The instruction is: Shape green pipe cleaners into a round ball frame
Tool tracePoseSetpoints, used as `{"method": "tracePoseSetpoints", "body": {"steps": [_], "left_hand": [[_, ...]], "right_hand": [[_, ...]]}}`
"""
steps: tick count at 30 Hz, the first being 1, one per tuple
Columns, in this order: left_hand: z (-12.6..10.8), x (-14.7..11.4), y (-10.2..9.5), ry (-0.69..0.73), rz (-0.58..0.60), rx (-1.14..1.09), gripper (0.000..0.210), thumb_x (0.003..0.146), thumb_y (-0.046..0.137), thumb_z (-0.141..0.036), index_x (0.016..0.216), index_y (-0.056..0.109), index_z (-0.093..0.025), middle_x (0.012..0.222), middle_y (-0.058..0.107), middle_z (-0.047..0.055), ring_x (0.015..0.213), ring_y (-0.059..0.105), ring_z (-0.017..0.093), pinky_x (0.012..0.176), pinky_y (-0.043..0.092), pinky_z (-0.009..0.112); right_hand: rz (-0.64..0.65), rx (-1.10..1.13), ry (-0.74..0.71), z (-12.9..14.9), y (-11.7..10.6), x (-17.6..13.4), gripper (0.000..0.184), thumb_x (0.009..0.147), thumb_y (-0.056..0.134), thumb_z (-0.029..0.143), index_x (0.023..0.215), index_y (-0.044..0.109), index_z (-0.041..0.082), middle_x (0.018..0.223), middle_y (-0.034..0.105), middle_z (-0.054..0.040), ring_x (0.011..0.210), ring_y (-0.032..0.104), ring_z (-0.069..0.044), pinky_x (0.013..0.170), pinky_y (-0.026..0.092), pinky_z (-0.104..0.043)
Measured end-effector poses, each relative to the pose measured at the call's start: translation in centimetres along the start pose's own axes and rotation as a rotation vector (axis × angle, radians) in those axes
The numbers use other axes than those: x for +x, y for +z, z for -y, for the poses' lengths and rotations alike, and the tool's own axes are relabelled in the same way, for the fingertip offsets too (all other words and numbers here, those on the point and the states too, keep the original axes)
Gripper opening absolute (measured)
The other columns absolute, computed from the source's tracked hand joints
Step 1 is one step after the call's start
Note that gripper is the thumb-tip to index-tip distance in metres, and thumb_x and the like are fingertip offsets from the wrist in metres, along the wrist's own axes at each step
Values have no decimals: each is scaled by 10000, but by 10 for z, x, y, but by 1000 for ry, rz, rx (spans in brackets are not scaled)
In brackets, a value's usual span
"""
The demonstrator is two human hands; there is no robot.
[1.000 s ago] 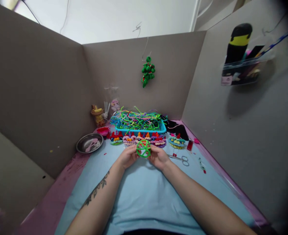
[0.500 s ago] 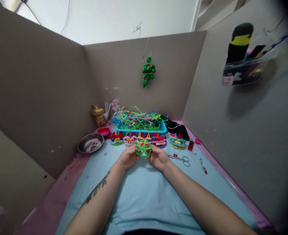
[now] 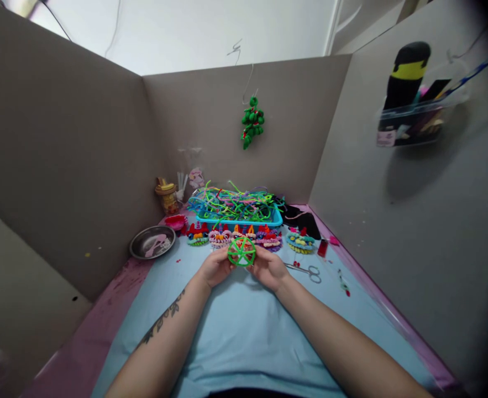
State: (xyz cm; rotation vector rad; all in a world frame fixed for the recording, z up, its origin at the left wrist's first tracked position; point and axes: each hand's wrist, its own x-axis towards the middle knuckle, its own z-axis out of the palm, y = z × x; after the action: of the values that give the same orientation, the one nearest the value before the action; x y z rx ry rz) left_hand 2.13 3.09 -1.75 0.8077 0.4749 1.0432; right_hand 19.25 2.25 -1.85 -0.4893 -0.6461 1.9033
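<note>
Between my two hands is a bright green spoked ring (image 3: 241, 252), round like a small wheel, which looks bent from fuzzy pipe cleaner. My left hand (image 3: 218, 267) pinches its left rim, and my right hand (image 3: 269, 268) grips the right rim. The ring is raised above the blue cloth (image 3: 244, 342) with its spokes facing me. Just behind it sits a row of colourful fuzzy figures (image 3: 220, 237), partly covered by the ring. Scissors (image 3: 312, 273) lie flat to the right of my right hand.
A blue tray (image 3: 239, 222) heaped with pipe cleaners stands at the back. On the left is a metal bowl (image 3: 134, 247) with a pink scoop; on the right, another fuzzy figure (image 3: 300, 242). Grey partitions (image 3: 426, 221) enclose the table. A clear holder (image 3: 409, 124) hangs on the right one.
Both hands keep hold of the green ring, almost in the same place. The view has shifted very slightly.
</note>
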Motion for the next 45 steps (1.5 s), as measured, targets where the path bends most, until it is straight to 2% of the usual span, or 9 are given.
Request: {"method": "tracePoseSetpoints", "body": {"steps": [13, 25, 27, 31, 33, 37, 39, 42, 45], "left_hand": [[-2, -4, 7, 23, 74, 57, 294, 684, 665, -214, 957, 645, -105, 903, 644, 101, 788, 581, 171, 725, 412, 272], [-6, 1, 4, 43, -33, 40, 187, 711, 645, -192, 875, 643, -102, 790, 620, 64, 603, 521, 91, 526, 368, 185], [-20, 2, 1, 161, -113, -4, 195, 732, 628, -231, 906, 634, -142, 879, 624, 67, 661, 550, 105, 546, 391, 189], [-58, -13, -3, 686, -299, -205, 285, 783, 510, -479, 962, 614, -283, 1010, 620, 25, 764, 581, 118, 605, 443, 218], [-67, -25, -1, 518, -89, -79, 401, 712, 543, -576, 941, 637, -262, 948, 647, 50, 789, 599, 170, 602, 450, 255], [-67, -37, 8, -165, 422, 427, 496, 490, 796, -396, 898, 661, -149, 743, 662, 113, 656, 615, 224, 514, 405, 254], [-64, -33, 10, -37, 268, 436, 460, 570, 740, -446, 908, 643, -148, 660, 636, 72, 538, 566, 149, 469, 353, 213], [-57, -19, 9, 280, -202, 439, 263, 690, 662, -396, 790, 623, -156, 640, 573, 2, 533, 475, 66, 473, 303, 159], [-48, -11, 5, 130, -246, 603, 246, 687, 663, -365, 793, 635, -145, 746, 584, 19, 631, 481, 84, 504, 310, 160]], "right_hand": [[36, -46, -5, -1, 3, 0, 184, 619, 631, 129, 801, 638, 156, 742, 668, -23, 652, 596, -133, 676, 457, -262], [48, -21, -16, 2, 7, -3, 171, 659, 631, 160, 830, 631, 170, 789, 680, -18, 703, 610, -134, 663, 469, -257], [42, -8, -30, 2, 8, -3, 167, 666, 632, 158, 832, 629, 175, 788, 680, -13, 709, 612, -134, 667, 471, -258], [-42, 36, -29, -1, 3, 1, 157, 692, 626, 153, 845, 623, 189, 781, 678, 4, 663, 602, -108, 603, 459, -224], [-67, 46, -24, -3, 0, 3, 143, 696, 621, 147, 833, 623, 191, 766, 676, 7, 643, 594, -107, 580, 453, -220], [-63, 41, -33, -4, -3, 5, 129, 689, 611, 133, 808, 624, 181, 771, 674, 0, 657, 592, -115, 595, 456, -229], [-57, 39, -39, -3, -2, 4, 126, 684, 610, 139, 804, 625, 175, 772, 673, -5, 666, 594, -119, 612, 459, -236], [-26, 19, -25, -2, 1, 3, 119, 665, 623, 141, 781, 629, 163, 729, 664, -4, 645, 589, -113, 624, 456, -234], [41, -39, -24, -3, 4, 2, 84, 654, 634, 144, 737, 633, 154, 697, 653, -2, 634, 580, -107, 634, 448, -228]]}}
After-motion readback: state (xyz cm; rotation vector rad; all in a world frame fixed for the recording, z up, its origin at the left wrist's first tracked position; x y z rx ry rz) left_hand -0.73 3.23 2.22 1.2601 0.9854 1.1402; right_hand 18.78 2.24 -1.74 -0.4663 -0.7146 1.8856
